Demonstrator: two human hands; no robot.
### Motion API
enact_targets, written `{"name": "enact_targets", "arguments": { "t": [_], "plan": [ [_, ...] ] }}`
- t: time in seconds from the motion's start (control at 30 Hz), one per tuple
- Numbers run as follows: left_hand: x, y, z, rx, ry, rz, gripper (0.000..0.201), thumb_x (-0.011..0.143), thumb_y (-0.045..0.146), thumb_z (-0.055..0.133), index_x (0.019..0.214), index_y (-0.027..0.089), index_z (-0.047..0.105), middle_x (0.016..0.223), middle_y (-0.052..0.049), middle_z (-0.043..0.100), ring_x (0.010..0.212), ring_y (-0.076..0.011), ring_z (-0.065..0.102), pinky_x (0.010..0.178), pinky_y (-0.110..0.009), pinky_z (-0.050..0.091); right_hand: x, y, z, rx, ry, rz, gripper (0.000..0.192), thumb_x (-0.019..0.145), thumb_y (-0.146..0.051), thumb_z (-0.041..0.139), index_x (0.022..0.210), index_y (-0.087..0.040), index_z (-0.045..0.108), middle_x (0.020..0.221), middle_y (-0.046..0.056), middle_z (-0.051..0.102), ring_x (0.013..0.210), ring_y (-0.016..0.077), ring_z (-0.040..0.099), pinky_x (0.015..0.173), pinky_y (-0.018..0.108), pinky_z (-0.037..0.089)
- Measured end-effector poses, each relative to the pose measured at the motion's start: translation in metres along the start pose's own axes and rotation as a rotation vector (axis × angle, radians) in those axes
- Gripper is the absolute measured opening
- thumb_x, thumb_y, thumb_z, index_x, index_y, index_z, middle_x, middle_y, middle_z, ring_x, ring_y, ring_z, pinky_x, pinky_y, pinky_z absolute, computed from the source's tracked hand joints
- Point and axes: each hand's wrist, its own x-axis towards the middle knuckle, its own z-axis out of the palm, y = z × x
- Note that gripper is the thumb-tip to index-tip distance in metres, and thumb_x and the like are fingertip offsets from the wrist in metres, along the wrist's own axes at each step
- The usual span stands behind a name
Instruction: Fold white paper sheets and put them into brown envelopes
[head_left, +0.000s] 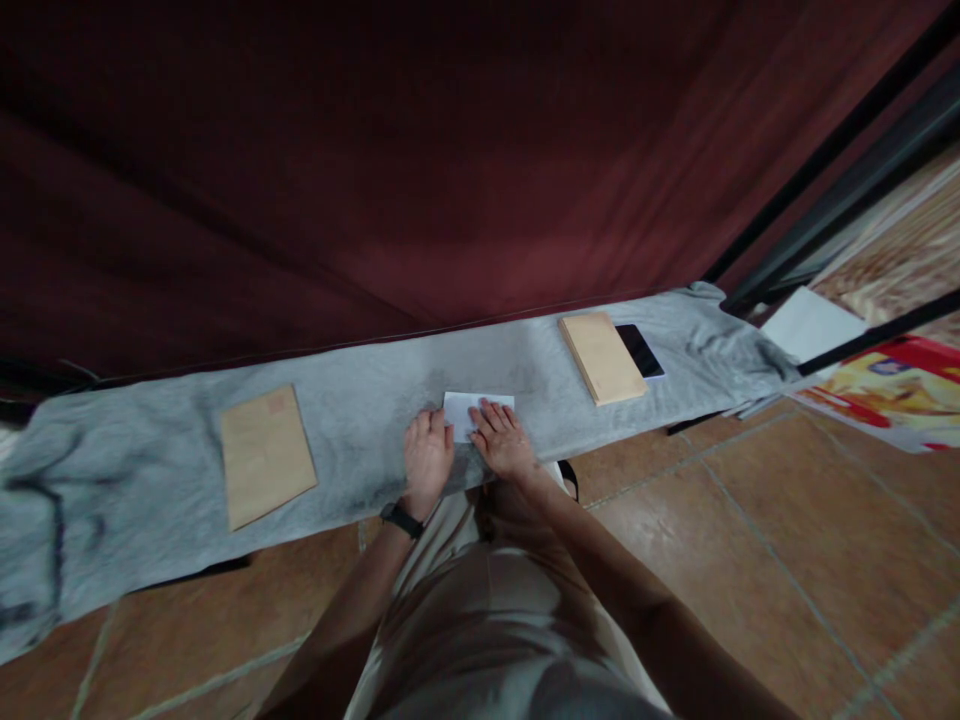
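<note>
A small sheet of white paper (459, 408), apparently folded, lies on the grey cloth in front of me. My right hand (504, 440) rests flat on its right part with the fingers spread, covering some of it. At the paper's left edge is my left hand (428, 458), palm down; its fingers lie close together on the cloth and the thumb touches the edge. A dark watch (402, 519) is on my left wrist.
The grey cloth (360, 400) covers a long, narrow bench. A brown envelope (268, 458) lies at left. A stack of brown envelopes (604, 357) partly overlaps a dark phone (640, 352) at right. Behind hangs a dark red curtain (450, 200). A colourful box (900, 390) stands at far right.
</note>
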Motion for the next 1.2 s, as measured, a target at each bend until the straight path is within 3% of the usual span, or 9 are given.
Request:
{"name": "enact_targets", "arguments": {
  "t": [0.1, 0.17, 0.43, 0.87, 1.03, 1.2],
  "plan": [
    [-0.002, 0.003, 0.013, 0.023, -0.113, 0.245, 0.048, 0.100, 0.030, 0.040, 0.142, 0.011, 0.054, 0.156, -0.019, 0.047, 0.150, -0.0322, 0.036, 0.123, -0.049, 0.025, 0.000, 0.001, 0.000, -0.009, -0.017, -0.009, 0.051, 0.104, -0.032, 0.047, 0.152, -0.015, 0.048, 0.161, 0.015, 0.041, 0.150, 0.0303, 0.038, 0.124, 0.053, 0.027],
    [-0.003, 0.003, 0.023, 0.012, -0.180, 0.317, 0.054, 0.102, 0.032, 0.035, 0.150, 0.011, 0.047, 0.162, -0.016, 0.041, 0.154, -0.0282, 0.029, 0.126, -0.048, 0.020, 0.000, 0.002, -0.001, -0.013, -0.029, -0.013, 0.051, 0.102, -0.027, 0.046, 0.152, -0.014, 0.048, 0.161, 0.015, 0.041, 0.150, 0.0305, 0.038, 0.125, 0.053, 0.026],
    [-0.002, -0.005, 0.037, 0.101, -0.231, 0.315, 0.063, 0.103, 0.041, 0.033, 0.159, 0.012, 0.033, 0.166, -0.014, 0.033, 0.157, -0.0263, 0.023, 0.128, -0.048, 0.014, 0.000, 0.009, -0.003, 0.019, -0.080, -0.022, 0.053, 0.102, -0.026, 0.044, 0.154, -0.017, 0.045, 0.164, 0.013, 0.037, 0.152, 0.0295, 0.035, 0.127, 0.052, 0.022],
    [-0.002, -0.005, 0.037, 0.189, -0.188, 0.424, 0.071, 0.102, 0.048, 0.034, 0.159, 0.006, 0.030, 0.166, -0.023, 0.029, 0.157, -0.0332, 0.021, 0.125, -0.054, 0.018, -0.002, 0.043, -0.020, -0.034, -0.145, -0.184, 0.053, 0.106, -0.041, 0.049, 0.153, -0.017, 0.047, 0.162, 0.013, 0.041, 0.151, 0.0237, 0.037, 0.128, 0.043, 0.022],
    [-0.002, -0.003, 0.034, 0.206, -0.193, 0.470, 0.072, 0.103, 0.049, 0.029, 0.159, 0.004, 0.028, 0.167, -0.024, 0.024, 0.156, -0.0364, 0.022, 0.125, -0.056, 0.018, -0.006, 0.057, -0.034, -0.152, -0.197, -0.297, 0.052, 0.108, -0.040, 0.045, 0.153, -0.014, 0.046, 0.162, 0.013, 0.041, 0.150, 0.0193, 0.038, 0.127, 0.037, 0.021],
    [0.000, 0.002, 0.028, 0.199, -0.215, 0.527, 0.071, 0.103, 0.049, 0.031, 0.162, 0.011, 0.023, 0.169, -0.023, 0.018, 0.156, -0.0393, 0.019, 0.124, -0.060, 0.019, -0.013, 0.068, -0.049, -0.326, -0.205, -0.414, 0.055, 0.109, -0.042, 0.038, 0.155, -0.011, 0.043, 0.163, 0.012, 0.039, 0.150, 0.0174, 0.039, 0.127, 0.031, 0.020]
  ]
}}
